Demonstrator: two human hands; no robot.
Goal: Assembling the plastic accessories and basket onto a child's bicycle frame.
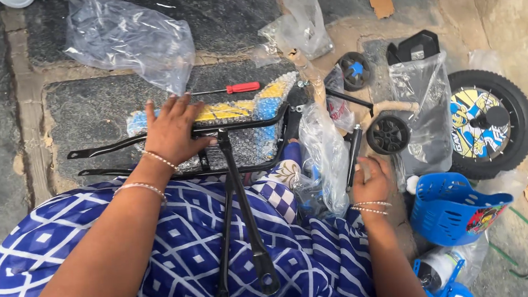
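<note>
The left hand (170, 130) is laid flat, fingers spread, on the black wire rack (216, 146) across the lap; the right hand (371, 182) is curled around a black rod (353, 156) at its twelve o'clock; a red screwdriver (228, 89) lies at the rack's twelve o'clock; clear plastic bags (324, 157) crowd between the hands; a blue basket (451, 208) sits at the right hand's four o'clock, a wheel (491, 123) at two.

We've got open stone floor (9, 119) off to the left, easy to reach through. The right side's a mess: wheel (491, 123), blue basket (454, 208) and plastic bags (324, 157) crowd in tight, and the black rack (239, 129) blocks straight ahead.
</note>
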